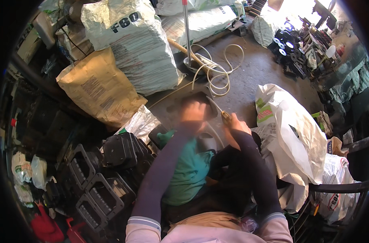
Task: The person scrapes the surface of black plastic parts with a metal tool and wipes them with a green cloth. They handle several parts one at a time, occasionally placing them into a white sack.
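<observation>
My left hand is smeared by motion, its fingers curled over a dark flat-sided part in front of me. My right hand is closed around a slim tool with a yellowish handle and a narrow pale tip. That tip points up and left, to the right side of the dark part; whether it touches cannot be made out. A green cloth lies over my lap below the left hand. Beneath the hands, a pale rounded object is partly hidden.
Black moulded housings are stacked at my left. Beyond them stand a brown paper sack and a large pale sack. A cream hose coils on the floor ahead. At right is a crumpled white sack; black parts pile farther off.
</observation>
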Demonstrator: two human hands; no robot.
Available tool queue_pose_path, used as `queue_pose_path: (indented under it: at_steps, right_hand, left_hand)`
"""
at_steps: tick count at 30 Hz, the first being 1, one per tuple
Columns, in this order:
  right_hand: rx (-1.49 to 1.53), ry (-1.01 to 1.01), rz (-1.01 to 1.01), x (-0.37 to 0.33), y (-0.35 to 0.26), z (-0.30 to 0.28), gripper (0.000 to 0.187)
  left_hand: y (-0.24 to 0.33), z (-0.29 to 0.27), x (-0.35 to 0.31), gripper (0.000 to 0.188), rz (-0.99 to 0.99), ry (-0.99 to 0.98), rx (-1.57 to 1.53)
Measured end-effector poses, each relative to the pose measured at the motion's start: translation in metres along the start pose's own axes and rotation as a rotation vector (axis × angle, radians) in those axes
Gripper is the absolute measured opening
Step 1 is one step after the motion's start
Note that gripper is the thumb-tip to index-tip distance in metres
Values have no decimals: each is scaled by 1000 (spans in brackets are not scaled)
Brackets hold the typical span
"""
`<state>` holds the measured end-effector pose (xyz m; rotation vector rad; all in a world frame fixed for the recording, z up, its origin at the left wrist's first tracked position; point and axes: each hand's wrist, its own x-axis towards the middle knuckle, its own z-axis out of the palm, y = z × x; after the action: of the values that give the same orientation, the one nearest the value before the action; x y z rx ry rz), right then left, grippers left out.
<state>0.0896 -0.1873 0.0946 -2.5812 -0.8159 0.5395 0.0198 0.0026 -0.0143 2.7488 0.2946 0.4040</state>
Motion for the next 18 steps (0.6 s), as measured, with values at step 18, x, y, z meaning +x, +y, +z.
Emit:
queue_pose_path:
  at_steps: [18]
  right_hand:
    - [173,-45,68,-96,70,89,49]
  left_hand:
    - [-7,-93,-21,57,-203,421,-2107]
